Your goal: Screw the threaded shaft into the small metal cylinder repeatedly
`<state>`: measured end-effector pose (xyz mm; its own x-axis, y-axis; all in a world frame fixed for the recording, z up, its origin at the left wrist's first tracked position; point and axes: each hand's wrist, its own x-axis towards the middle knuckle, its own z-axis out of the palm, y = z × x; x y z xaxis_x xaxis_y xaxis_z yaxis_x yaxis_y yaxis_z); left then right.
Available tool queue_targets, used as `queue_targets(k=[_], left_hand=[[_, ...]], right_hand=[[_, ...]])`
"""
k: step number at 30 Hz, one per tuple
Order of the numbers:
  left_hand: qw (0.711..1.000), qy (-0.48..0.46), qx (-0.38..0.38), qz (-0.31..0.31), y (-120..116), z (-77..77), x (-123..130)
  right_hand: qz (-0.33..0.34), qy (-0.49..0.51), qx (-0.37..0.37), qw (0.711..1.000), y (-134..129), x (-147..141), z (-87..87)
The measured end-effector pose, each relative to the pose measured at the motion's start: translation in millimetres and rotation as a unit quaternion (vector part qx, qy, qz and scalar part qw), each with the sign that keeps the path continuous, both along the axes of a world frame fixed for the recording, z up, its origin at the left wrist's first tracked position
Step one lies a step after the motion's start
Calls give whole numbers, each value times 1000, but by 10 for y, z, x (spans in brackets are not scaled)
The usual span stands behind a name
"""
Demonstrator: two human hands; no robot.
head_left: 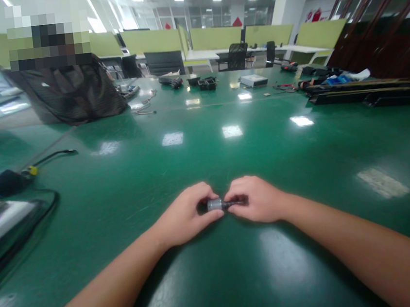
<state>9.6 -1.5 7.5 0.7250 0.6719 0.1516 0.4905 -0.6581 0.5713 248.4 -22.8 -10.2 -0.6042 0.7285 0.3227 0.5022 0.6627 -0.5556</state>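
Observation:
A small grey-and-black cylinder with a thin dark shaft [215,204] is held level between both hands, low over the green table. My left hand [189,213] is closed around its grey end, thumb in front and fingers behind. On the right, my right hand [256,199] pinches the narrow dark shaft. The fingertips of the two hands are close together, and the outer ends of the thing are partly hidden by the fingers.
The green table [198,159] reflects the ceiling lights. A large dark bag [74,91] stands at back left. A black cable [54,198] lies at left. Dark flat panels [367,92] lie at back right, and a silver box-shaped device [254,80] sits along the far edge.

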Motion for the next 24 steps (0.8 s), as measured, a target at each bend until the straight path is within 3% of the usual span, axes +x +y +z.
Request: queue_targets(k=[24], left_hand=[[1000,-3,1,5,-4,-14,-26]], right_hand=[[-16,-6,10,1000,-1,3,20]])
